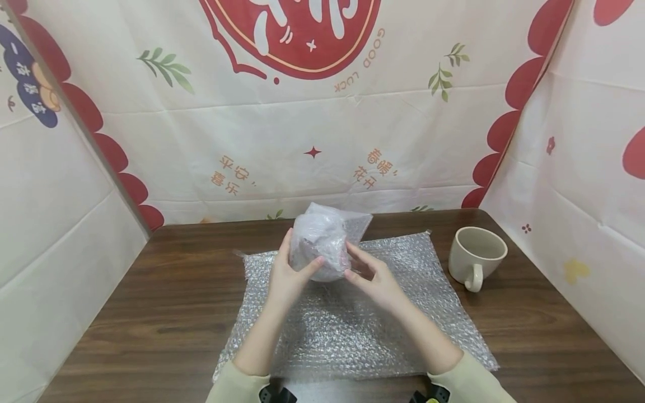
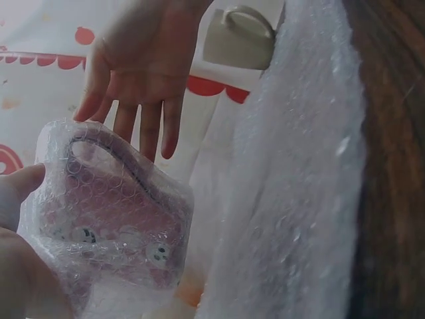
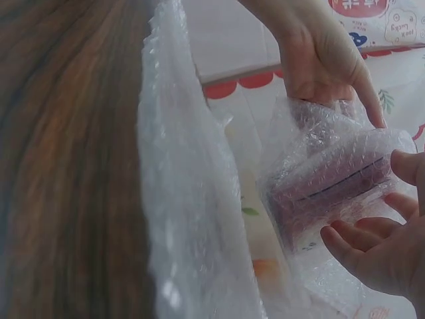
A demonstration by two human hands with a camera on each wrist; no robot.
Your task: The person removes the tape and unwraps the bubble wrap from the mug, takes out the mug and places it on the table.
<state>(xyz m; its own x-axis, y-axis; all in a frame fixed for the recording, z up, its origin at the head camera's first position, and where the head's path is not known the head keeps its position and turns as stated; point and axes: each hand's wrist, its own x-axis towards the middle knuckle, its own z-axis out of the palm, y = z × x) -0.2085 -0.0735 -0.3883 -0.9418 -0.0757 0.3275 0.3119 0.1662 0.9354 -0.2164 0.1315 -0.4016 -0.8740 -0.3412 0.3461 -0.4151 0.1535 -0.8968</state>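
The bubble-wrapped pink mug (image 1: 319, 246) is held up over the far part of a bubble wrap sheet (image 1: 358, 336), which lies spread on the wooden tabletop (image 1: 151, 313). The left hand (image 1: 289, 277) grasps it from its left side, thumb across the near face and fingers round the outer side. The right hand (image 1: 375, 280) is mostly open, its fingers extended and fingertips touching the wrapping. A beige mug (image 1: 476, 260) stands right of the sheet, its handle toward the person.
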